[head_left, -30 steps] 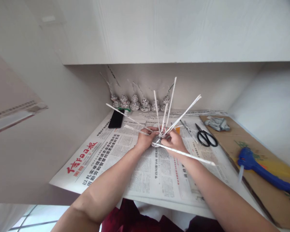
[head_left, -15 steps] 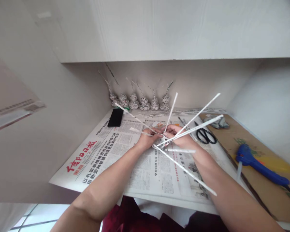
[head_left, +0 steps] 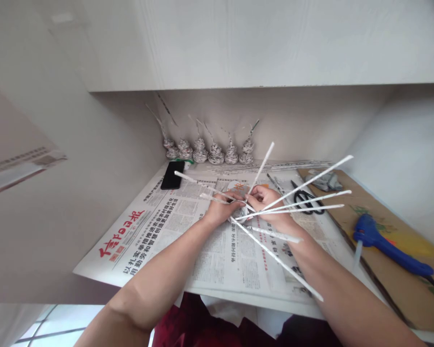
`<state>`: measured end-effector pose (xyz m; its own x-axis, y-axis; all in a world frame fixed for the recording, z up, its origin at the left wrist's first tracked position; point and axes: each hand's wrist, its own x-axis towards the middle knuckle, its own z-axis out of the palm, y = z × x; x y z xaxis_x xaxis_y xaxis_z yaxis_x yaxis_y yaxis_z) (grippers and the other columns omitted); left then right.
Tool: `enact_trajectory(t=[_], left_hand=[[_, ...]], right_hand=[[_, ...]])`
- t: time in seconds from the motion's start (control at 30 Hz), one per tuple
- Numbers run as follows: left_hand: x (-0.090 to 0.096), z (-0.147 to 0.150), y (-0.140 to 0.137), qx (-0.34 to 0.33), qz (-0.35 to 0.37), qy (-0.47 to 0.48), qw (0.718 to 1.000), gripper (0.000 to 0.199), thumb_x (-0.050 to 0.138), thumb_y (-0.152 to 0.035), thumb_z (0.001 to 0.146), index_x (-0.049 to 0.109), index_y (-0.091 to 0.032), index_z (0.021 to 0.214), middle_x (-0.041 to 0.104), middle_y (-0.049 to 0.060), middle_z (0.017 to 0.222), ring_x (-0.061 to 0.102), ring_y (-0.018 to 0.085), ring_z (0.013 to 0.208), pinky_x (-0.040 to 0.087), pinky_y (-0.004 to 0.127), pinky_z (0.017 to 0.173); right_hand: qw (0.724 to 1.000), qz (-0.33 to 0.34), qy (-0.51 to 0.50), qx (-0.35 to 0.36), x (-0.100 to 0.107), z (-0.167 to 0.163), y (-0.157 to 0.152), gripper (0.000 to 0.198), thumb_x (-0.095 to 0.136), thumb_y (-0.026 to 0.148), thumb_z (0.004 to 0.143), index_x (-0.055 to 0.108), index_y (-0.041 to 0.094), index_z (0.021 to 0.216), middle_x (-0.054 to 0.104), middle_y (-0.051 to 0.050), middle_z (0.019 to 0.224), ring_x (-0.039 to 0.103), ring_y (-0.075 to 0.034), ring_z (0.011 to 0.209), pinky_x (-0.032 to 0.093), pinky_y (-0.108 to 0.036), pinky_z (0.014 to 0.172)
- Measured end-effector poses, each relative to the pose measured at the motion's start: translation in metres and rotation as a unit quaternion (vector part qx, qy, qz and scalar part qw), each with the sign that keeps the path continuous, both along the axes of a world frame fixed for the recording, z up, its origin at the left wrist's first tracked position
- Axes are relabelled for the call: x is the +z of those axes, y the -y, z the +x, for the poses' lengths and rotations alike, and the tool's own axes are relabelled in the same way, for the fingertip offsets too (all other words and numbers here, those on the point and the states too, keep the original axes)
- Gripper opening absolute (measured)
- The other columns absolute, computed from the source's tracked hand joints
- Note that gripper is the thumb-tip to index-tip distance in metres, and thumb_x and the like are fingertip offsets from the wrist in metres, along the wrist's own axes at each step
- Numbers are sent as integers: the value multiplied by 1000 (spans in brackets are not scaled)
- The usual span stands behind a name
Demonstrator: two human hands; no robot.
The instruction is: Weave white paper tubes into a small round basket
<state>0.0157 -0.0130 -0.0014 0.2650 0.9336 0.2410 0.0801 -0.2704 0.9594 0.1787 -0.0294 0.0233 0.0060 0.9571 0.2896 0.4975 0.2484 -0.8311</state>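
Observation:
Several rolled newspaper sticks (head_left: 285, 272) fan out from a small woven paper base (head_left: 241, 215) above the newspaper. My left hand (head_left: 222, 206) is closed on the base's left side, thumb on top. On the far right side, my right hand (head_left: 265, 198) pinches one paper stick (head_left: 262, 166) near where it leaves the base. Other sticks cross over my right hand and wrist, pointing right. My fingers hide part of the base.
Woven paper gourds (head_left: 216, 153) line the back wall. A black phone (head_left: 172, 175) lies at left on the newspaper (head_left: 159, 226). Black scissors (head_left: 309, 202), loose paper sticks (head_left: 235, 169) and a blue glue gun (head_left: 386, 248) on cardboard (head_left: 347, 212) lie around.
The sticks on the right have swung lower and spread apart. My right hand has shifted slightly, its fingers now pinched near the base of the upright stick. My left hand stays nearly in place.

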Motion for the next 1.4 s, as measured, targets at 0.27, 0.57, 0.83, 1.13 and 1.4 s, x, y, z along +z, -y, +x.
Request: enact_trajectory(t=[0.27,0.57,0.83,1.13,1.4], left_hand=[[1,-1,-3,22,-8,-22,999,15,73,-24,64,72,-15,76,72,5,79,65,18,74,49,28,73],[5,-2,-1,-1,3,-50,999,14,73,-25,65,71,-14,74,71,4,75,63,16,70,47,27,69],[1,-2,-4,28,-8,-50,998,16,73,-26,63,71,-14,73,70,4,72,61,15,67,45,26,66],[4,-3,-4,-17,21,-11,1000,14,71,-25,64,69,-14,72,69,4,74,60,15,71,45,26,70],[6,-2,-2,-27,-1,-1,1000,12,67,-23,65,63,-13,67,61,0,65,52,10,60,41,22,60]], right_hand=[[998,-6,69,4,3,4,1,17,64,35,71,64,18,75,67,-2,66,61,-15,58,45,-24,54],[999,-7,6,33,1,-7,5,12,58,28,74,58,18,80,65,-2,68,62,-16,62,47,-25,56],[1000,18,22,11,0,-6,3,25,62,23,69,59,19,94,67,0,68,62,-14,59,47,-24,58],[992,110,45,40,3,-14,11,18,56,18,75,57,21,92,69,1,75,66,-15,69,50,-25,67],[962,202,179,31,0,-13,12,21,56,16,78,61,22,98,70,-3,90,64,-19,85,47,-29,76]])
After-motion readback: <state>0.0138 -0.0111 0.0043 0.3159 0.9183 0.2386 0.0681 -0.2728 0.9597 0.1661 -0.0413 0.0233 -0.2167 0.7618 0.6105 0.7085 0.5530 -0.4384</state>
